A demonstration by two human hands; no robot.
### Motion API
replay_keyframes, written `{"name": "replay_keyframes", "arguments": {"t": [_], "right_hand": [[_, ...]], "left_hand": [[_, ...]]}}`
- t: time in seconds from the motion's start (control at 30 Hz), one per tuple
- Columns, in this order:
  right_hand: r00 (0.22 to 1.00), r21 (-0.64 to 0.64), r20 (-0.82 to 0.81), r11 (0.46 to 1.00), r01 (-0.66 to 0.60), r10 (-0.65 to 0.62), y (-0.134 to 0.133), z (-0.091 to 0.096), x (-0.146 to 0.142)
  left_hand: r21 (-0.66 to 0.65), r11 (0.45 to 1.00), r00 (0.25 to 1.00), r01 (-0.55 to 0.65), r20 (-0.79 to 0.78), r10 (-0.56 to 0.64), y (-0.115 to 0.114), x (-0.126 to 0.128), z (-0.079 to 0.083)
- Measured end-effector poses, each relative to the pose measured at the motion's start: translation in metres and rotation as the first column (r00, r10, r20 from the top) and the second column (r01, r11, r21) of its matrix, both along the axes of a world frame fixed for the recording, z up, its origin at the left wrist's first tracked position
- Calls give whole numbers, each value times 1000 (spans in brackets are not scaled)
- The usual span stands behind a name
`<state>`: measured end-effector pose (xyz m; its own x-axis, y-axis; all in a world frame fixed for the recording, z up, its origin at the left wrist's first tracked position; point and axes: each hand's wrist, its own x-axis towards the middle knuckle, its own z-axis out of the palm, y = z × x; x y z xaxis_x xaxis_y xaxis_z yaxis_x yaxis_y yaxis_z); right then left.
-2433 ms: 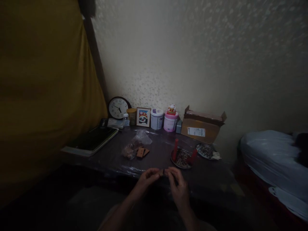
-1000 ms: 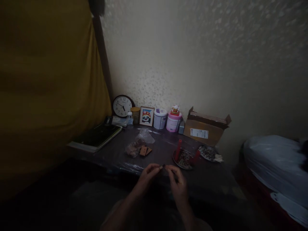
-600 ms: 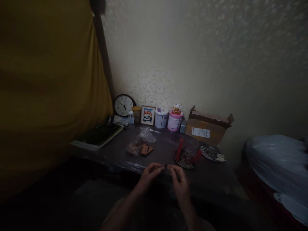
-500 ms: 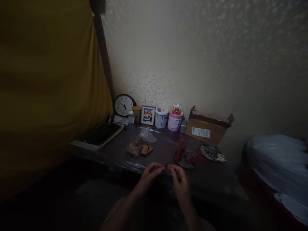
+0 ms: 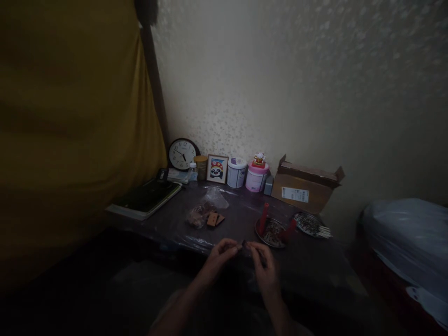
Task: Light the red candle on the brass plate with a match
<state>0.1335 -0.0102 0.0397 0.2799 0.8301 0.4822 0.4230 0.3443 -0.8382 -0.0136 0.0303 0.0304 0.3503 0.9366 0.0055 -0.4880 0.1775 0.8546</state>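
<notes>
My left hand and my right hand meet fingertip to fingertip just above the table's front edge. Between them is a small dark piece, too small and dim to name. Both hands are closed in a pinch on it. Beyond my right hand, a round metal plate holds dark reddish bits. An upright red tube and a second, leaning red tube stand on that plate. Past my left hand lie small orange-brown blocks beside a clear plastic bag with brownish contents.
Another plate with dark bits and pale sticks lies to the right. Along the wall stand a clock, a framed panda picture, two canisters and a cardboard box. A yellow curtain hangs on the left.
The view has shifted slightly, so the table things sit a little further right and lower. Both hands stay together at the small dark piece, with slight finger movement.
</notes>
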Motion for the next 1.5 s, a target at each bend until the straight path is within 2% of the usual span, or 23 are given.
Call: {"name": "replay_keyframes", "arguments": {"t": [0.17, 0.47, 0.9, 1.17, 1.4, 1.5], "right_hand": [[1000, 33, -2, 999, 6, -6, -1, 2, 0], [1000, 6, -19, 1000, 20, -20, 0, 0, 0], [1000, 35, 5, 999, 16, -16, -2, 6, -3], [989, 158, 64, 980, 120, -132, -5, 14, -4], [974, 214, 194, 974, 70, -113, -1, 8, -2], [962, 242, 228, 966, 92, -149, 0, 10, 2]], "left_hand": [[-6, 1000, 1000, 17, 20, -17, 0, 1, -1], [-4, 1000, 1000, 3, 8, -3, -2, 1, 3], [6, 1000, 1000, -19, -15, 19, -2, 0, 7], [-4, 1000, 1000, -18, 13, 18, -7, 2, 14], [-19, 1000, 998, -13, 55, 14, -6, 6, 11], [-32, 999, 996, -16, 82, 19, -5, 9, 9]]}}
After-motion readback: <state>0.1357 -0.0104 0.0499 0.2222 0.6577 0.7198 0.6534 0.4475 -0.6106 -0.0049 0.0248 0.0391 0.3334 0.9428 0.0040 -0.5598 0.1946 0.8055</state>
